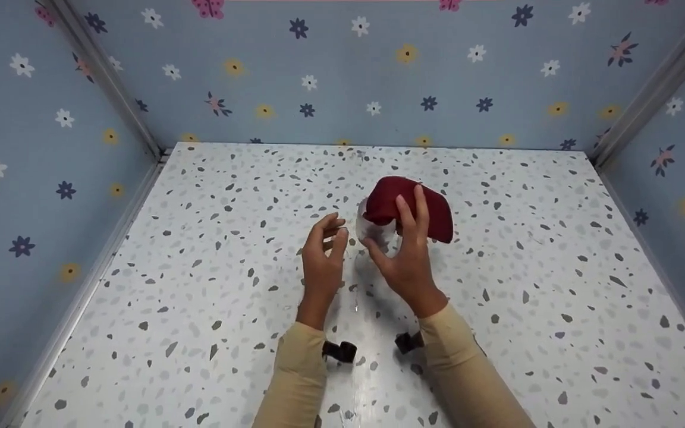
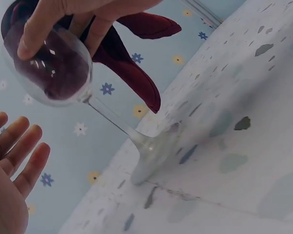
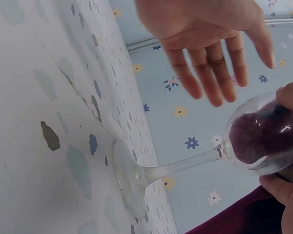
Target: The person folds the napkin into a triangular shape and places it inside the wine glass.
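A clear stemmed wine glass [image 1: 378,233] stands upright on its foot on the speckled table. Part of a dark red cloth [image 1: 391,196] is tucked inside the bowl, and the rest drapes out over the rim to the far right side. My right hand [image 1: 411,264] grips the bowl, thumb on the near side and fingers around the other side, with some fingers over the cloth. To the left of the glass, apart from it, my left hand [image 1: 323,258] is held with relaxed fingers and nothing in it; its spread fingers show in the right wrist view.
The white speckled table [image 1: 229,267] is bounded by blue flowered panels [image 1: 330,71] at the back and both sides. Black straps [image 1: 342,352] with small mounts sit at the wrists. A thin seam runs along the tabletop near the glass's foot.
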{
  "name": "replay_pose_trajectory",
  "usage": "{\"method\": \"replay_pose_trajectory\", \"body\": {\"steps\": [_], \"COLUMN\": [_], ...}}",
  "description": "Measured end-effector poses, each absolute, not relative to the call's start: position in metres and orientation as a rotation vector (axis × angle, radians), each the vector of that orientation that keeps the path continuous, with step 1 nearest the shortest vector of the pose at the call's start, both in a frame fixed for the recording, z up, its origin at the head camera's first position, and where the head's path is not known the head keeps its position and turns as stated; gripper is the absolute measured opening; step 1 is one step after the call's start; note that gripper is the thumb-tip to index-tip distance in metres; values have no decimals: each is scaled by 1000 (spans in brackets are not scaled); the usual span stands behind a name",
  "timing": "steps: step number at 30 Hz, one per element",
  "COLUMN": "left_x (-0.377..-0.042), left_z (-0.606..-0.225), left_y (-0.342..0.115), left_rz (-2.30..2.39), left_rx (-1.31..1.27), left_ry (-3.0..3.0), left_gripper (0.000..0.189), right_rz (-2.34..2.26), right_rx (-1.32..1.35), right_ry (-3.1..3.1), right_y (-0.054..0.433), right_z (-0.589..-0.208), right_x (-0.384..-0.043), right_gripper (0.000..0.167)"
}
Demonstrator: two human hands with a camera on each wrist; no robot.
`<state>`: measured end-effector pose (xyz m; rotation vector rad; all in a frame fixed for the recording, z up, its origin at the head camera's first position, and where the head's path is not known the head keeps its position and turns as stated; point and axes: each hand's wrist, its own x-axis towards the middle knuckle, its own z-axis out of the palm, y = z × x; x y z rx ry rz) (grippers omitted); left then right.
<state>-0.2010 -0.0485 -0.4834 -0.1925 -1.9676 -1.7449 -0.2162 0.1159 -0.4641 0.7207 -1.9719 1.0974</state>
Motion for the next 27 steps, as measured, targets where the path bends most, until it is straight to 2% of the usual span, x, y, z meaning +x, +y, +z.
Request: {"method": "replay_pose_trajectory", "body": {"steps": [7,19,27], "left_x": [-204,-213,-219], "left_z": [-458,-421,-406], "left_y": [-46,-39,-33], "left_rz": [-1532,-1167,-1048], "left_rx": [-310,-429,-473], "left_ry": [-1969,-2190,-2272], "left_gripper": [34,56,55], "right_rz": [1108,1062,1054], "right_rx": [718,675,679], "right_ry": [-1972,-2008,-2010], "right_y": [115,113,113], "right_z": [-465,-464,-463], "right_x": [-217,-216,-215], "right_gripper": [91,90,89]}}
